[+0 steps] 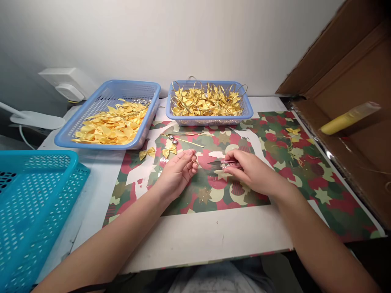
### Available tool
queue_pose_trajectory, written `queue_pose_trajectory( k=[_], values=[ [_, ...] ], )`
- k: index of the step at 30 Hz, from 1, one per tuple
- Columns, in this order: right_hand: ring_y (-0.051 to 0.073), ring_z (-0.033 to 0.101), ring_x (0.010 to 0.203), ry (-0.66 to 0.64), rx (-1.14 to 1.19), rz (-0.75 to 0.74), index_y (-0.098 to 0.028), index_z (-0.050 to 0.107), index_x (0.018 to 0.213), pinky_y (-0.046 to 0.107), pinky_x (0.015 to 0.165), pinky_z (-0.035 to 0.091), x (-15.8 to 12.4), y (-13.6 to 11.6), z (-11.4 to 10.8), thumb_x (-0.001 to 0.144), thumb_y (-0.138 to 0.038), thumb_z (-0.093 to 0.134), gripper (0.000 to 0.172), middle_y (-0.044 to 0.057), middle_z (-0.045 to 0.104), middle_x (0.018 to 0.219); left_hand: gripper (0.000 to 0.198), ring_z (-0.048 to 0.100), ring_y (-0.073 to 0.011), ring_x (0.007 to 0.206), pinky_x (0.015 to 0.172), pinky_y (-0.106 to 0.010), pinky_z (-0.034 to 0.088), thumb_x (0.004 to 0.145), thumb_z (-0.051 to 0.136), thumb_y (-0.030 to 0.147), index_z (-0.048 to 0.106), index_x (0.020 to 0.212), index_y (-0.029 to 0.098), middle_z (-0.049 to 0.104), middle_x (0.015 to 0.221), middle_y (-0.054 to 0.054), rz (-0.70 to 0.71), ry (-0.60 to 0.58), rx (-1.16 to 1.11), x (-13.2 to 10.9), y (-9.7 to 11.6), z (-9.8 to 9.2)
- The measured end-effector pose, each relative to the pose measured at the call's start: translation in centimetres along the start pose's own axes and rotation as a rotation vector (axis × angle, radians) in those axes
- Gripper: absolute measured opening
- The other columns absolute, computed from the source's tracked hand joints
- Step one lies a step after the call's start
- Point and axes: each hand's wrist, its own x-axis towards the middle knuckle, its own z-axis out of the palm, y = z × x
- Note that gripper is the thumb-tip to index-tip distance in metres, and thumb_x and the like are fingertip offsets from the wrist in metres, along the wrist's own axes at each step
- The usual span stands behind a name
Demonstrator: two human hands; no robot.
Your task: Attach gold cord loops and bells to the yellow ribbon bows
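Observation:
My left hand (180, 171) is closed in a pinch above the patterned sheet; whatever lies between thumb and fingers is too small to make out. To its right, my right hand (249, 169) grips a pair of thread snips (226, 162) with pinkish handles, their dark, blurred tips directed at my left hand. Just beyond my left hand are two yellow ribbon bows, one bow (169, 151) close to the fingers and another bow (147, 154) farther left. Small silver bells (172, 140) and thin gold cords (189, 141) lie behind them.
A blue basket (106, 87) of yellow bows stands back left. Another blue basket (210, 119) holds bows with gold loops. A teal basket (45, 203) is at near left. On the right are a cardboard box (345, 73), a yellow tube (348, 118) and cord scraps (296, 152).

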Motion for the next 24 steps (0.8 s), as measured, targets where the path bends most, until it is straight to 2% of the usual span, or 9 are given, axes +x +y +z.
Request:
queue_pose_trajectory(
  k=[3, 8, 19, 24],
  values=[
    [0.018, 0.058, 0.081, 0.017, -0.064, -0.044, -0.021, 0.052, 0.094, 0.028, 0.068, 0.043, 0.0, -0.5, 0.6, 0.094, -0.027, 0.051, 0.005, 0.004, 0.062, 0.092, 0.03, 0.057, -0.003, 0.049, 0.046, -0.01, 0.049, 0.062, 0.088, 0.026, 0.065, 0.075, 0.013, 0.06, 0.063, 0.005, -0.006, -0.006, 0.049, 0.1, -0.2, 0.0],
    [0.019, 0.057, 0.084, 0.05, -0.114, -0.084, -0.02, 0.051, 0.092, 0.029, 0.07, 0.042, 0.3, -0.7, 1.1, 0.093, -0.021, 0.054, 0.004, 0.005, 0.062, 0.09, 0.035, 0.057, -0.0027, 0.05, 0.048, -0.01, 0.049, 0.058, 0.09, 0.03, 0.067, 0.079, 0.013, 0.06, 0.063, 0.005, -0.014, -0.005, 0.087, 0.3, -0.4, -0.1],
    [0.019, 0.055, 0.076, 0.081, -0.164, -0.106, -0.021, 0.05, 0.087, 0.029, 0.067, 0.04, 0.6, -1.0, 1.4, 0.094, -0.022, 0.052, 0.007, 0.004, 0.062, 0.083, 0.023, 0.056, -0.0042, 0.051, 0.05, -0.013, 0.048, 0.069, 0.083, 0.024, 0.066, 0.08, 0.013, 0.059, 0.063, 0.004, -0.033, 0.001, 0.118, 0.1, -0.5, 0.0],
    [0.019, 0.054, 0.074, 0.097, -0.191, -0.125, -0.02, 0.05, 0.085, 0.029, 0.066, 0.038, 0.7, -0.7, 1.5, 0.093, -0.022, 0.052, 0.009, 0.003, 0.061, 0.08, 0.026, 0.057, -0.0036, 0.051, 0.049, -0.011, 0.049, 0.066, 0.085, 0.024, 0.067, 0.08, 0.013, 0.059, 0.063, 0.004, -0.043, 0.006, 0.113, 0.1, -0.4, 0.1]
  ],
)
